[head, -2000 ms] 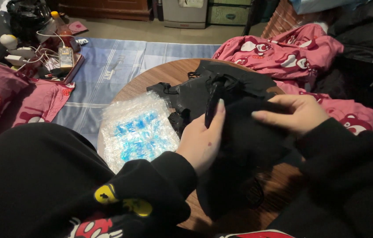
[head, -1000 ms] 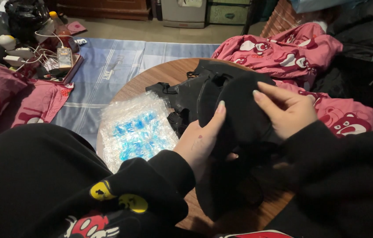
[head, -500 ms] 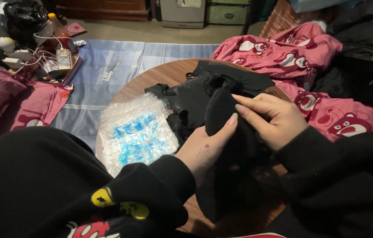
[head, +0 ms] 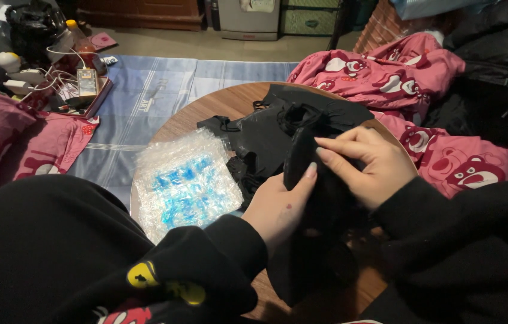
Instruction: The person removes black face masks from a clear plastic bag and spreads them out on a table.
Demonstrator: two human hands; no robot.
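Left hand [head: 281, 207]: I read it as curled shut, palm up, thumb pressed against the near edge of the black fabric piece [head: 311, 174], which it grips from the left and below.

Right hand [head: 365, 165]: fingers bent and closed over the same piece from the right and above, fingertips [head: 326, 155] almost meeting the left thumb. Both hands have hold of it; neither is nearer, since the piece lies pinched between them.

Black fabric piece: held just above the round wooden table [head: 203, 114], its long axis running roughly from the far edge of the table toward my body, the lower end hanging down into shadow over the lap. Matte, soft, dark; I cannot tell its seams or exact shape.

Pile of black fabric items [head: 278, 123]: on the table directly beyond the hands, touching the held piece, thin cords showing.

Bubble-wrap packet with blue contents [head: 185, 183]: flat on the table, just left of the left hand.

Pink printed bedding [head: 386, 72]: beyond and right of the table.
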